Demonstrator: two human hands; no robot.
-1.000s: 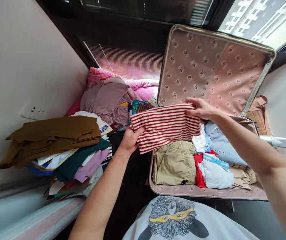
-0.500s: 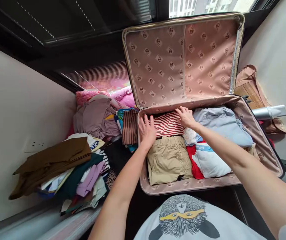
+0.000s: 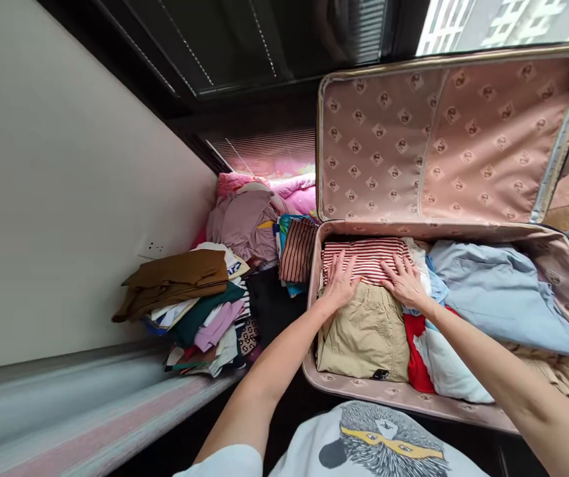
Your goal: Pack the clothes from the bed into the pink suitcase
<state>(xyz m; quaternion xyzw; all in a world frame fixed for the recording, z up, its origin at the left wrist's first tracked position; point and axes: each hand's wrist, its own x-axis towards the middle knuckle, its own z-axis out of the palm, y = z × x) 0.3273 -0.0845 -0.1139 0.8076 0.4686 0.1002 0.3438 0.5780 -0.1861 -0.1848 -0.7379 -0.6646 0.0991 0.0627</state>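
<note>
A folded red-and-white striped shirt (image 3: 368, 255) lies in the far left corner of the open pink suitcase (image 3: 363, 391). My left hand (image 3: 340, 281) lies flat on its near edge, fingers spread. My right hand (image 3: 404, 281) presses flat beside it, on the shirt's right side. Just below both hands sits a folded khaki garment (image 3: 366, 334). To the right are a red piece (image 3: 416, 358), a white piece (image 3: 450, 371) and a light blue garment (image 3: 497, 298). The suitcase lid (image 3: 433, 139) stands upright behind.
Left of the suitcase, a heap of folded clothes topped by a brown garment (image 3: 177, 278) leans on the white wall. Further back lie a mauve garment (image 3: 244, 222), pink bedding (image 3: 294, 192) and a dark striped piece (image 3: 297, 252). A window runs above.
The striped shirt was held in the air by both hands; it now lies in the suitcase. Both hands let go and rest flat on it.
</note>
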